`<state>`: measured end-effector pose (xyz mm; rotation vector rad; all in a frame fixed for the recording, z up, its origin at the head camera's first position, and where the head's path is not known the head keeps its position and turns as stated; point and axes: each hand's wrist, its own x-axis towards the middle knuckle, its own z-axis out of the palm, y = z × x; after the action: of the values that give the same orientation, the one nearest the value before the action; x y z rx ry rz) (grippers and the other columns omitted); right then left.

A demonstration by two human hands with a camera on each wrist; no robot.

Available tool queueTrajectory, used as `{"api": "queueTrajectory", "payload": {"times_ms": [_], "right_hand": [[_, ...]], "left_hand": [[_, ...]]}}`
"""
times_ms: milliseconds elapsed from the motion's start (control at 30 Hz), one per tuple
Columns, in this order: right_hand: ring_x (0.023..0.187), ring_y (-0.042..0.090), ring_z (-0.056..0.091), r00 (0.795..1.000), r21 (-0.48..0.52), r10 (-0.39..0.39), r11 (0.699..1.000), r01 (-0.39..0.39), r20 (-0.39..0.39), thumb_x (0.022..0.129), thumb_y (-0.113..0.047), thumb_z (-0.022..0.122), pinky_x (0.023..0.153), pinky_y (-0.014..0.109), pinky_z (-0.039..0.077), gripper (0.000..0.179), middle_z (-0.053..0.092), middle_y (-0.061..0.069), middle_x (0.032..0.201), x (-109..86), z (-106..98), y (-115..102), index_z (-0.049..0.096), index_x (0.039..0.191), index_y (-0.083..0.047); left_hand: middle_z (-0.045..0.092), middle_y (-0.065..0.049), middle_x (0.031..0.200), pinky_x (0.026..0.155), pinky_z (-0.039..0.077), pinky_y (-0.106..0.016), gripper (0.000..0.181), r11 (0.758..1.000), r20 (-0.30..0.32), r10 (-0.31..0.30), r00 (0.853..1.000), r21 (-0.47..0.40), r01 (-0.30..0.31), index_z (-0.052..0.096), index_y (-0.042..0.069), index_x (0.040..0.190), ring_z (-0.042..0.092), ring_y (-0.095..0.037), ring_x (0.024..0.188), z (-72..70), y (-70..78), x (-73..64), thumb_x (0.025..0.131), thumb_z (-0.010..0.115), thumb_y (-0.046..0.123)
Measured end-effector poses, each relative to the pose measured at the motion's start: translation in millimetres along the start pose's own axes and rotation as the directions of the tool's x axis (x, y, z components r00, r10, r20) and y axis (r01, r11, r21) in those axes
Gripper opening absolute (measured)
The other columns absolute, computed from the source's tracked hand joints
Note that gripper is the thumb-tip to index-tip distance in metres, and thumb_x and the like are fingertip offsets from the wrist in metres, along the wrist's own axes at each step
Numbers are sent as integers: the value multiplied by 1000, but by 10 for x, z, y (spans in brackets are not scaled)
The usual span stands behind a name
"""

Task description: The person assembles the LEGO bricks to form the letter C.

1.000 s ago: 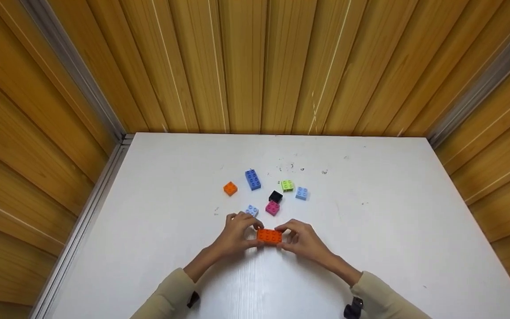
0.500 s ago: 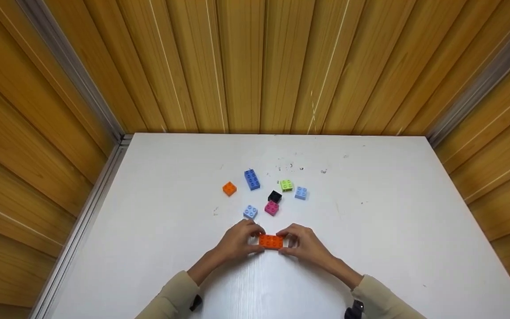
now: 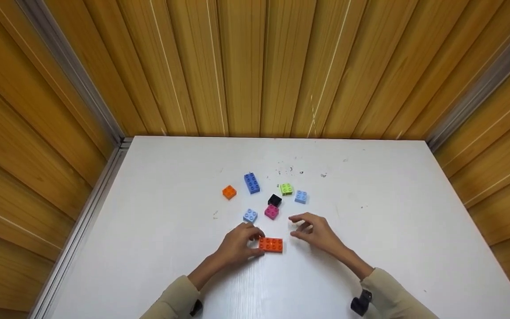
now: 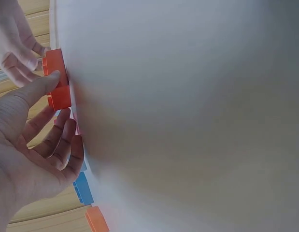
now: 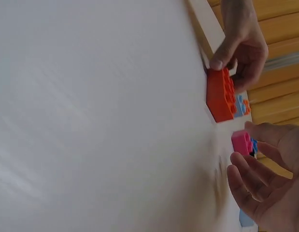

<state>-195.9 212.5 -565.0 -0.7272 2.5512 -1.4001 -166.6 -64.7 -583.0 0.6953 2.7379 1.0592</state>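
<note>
Pinching left end of red brick [image 3: 272, 245], lower centre, long axis running left-right: left hand [image 3: 236, 243]; right hand [image 3: 319, 232] hovering rightward, fingers parted.

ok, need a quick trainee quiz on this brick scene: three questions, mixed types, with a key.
1. Open: which hand is holding the red-orange piece?
2. True or false: the pink brick lies nearer the person than the black brick.
3. Fill in the colour: the rightmost brick in the head view is ____.

Key
1. The left hand; the right hand is apart from the piece.
2. True.
3. Light blue.
</note>
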Motion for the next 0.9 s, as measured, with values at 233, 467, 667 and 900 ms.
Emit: {"api": "queueTrajectory", "payload": {"times_ms": [233, 467, 667, 900], "right_hand": [[102, 40, 72, 978, 79, 125, 990, -113, -169, 91, -5, 75, 77, 22, 58, 42, 65, 29, 129, 217, -292, 125, 64, 129, 7], [98, 36, 70, 942, -1, 131, 990, -138, -308, 88, 0, 77, 79, 25, 55, 40, 67, 25, 122, 432, -357, 258, 67, 127, 3], [93, 38, 67, 944, -52, 58, 996, -79, -326, 84, 3, 78, 82, 37, 57, 42, 66, 26, 117, 523, -271, 395, 66, 124, 7], [89, 35, 66, 941, -68, 45, 995, -72, -335, 83, 8, 78, 80, 34, 56, 38, 68, 22, 109, 568, -180, 454, 69, 119, 6]], "left_hand": [[68, 0, 103, 84, 53, -27, 34, 999, 15, -31, 999, -9, 31, 74, 14, 111, 61, -14, 97, 6, 15, -15, 83, 86, 27], [68, 1, 99, 80, 49, -25, 36, 999, -7, -24, 1000, 24, 24, 74, 16, 108, 57, -11, 92, 9, 13, -30, 81, 87, 37], [68, -1, 98, 78, 47, -25, 36, 1000, -15, -14, 1000, 24, 14, 75, 15, 108, 56, -12, 90, 23, 14, -23, 81, 86, 37], [68, -1, 100, 80, 49, -25, 35, 1000, -15, -17, 1000, 14, 17, 74, 14, 109, 60, -15, 93, 22, -5, -24, 82, 86, 35]]}}
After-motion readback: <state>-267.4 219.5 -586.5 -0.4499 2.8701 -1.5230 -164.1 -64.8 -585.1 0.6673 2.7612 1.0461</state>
